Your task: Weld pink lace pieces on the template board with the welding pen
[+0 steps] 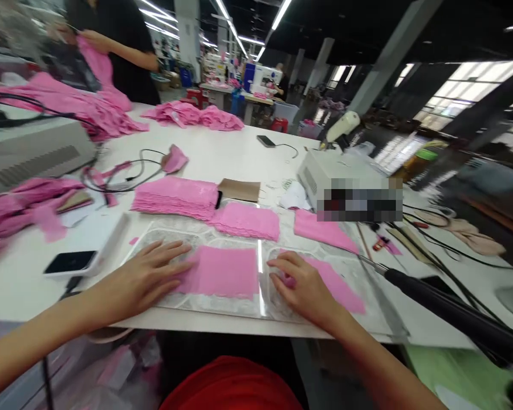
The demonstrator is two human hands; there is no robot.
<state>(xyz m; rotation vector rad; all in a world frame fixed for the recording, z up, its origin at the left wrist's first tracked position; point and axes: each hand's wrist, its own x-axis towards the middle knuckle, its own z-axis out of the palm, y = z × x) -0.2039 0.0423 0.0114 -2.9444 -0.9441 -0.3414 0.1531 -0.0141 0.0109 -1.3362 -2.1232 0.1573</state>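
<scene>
My left hand [160,272] lies flat with fingers spread, its fingertips on the left edge of a pink fabric piece [228,272]. That piece rests on a clear plastic template [263,304] at the table's front edge. My right hand [305,287] bends over the left end of a second pink fabric piece [340,285]; its thumb and fingers are slightly apart, and part of the cloth is hidden beneath it. Behind the two pieces stand a tall stack of pink pieces [175,196] and a lower stack [248,221]. Another pink piece [325,230] lies to their right.
A black-handled tool [436,304] juts in from the right beside my right forearm. Grey machine boxes [34,154] with cables stand left and right. A phone [70,262] rests on a white tray. Across the table, a person [119,51] handles pink cloth.
</scene>
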